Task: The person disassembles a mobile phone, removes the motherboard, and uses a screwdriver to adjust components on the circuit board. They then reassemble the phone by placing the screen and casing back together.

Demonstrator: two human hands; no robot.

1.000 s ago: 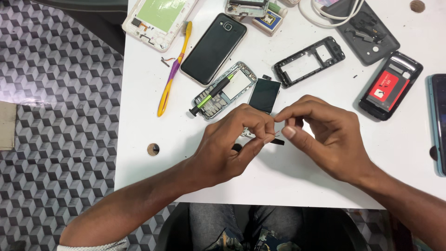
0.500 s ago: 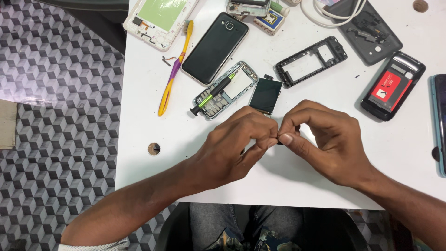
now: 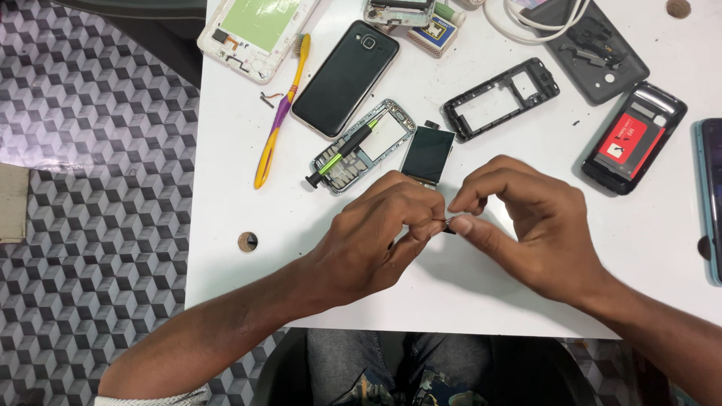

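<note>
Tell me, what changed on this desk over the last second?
The left hand and right hand closed together, fingertips pinching a small dark part that showed more plainly before. The phones, black frame and yellow toothbrush stayed put.

Left hand (image 3: 376, 237) and right hand (image 3: 530, 225) drew fingertips together over small dark part (image 3: 449, 223), now mostly hidden

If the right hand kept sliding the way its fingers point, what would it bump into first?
The right hand points left, so it would likely first meet the left hand; their fingertips already pinch a tiny dark part together. How close they truly are is hard to tell.
</note>
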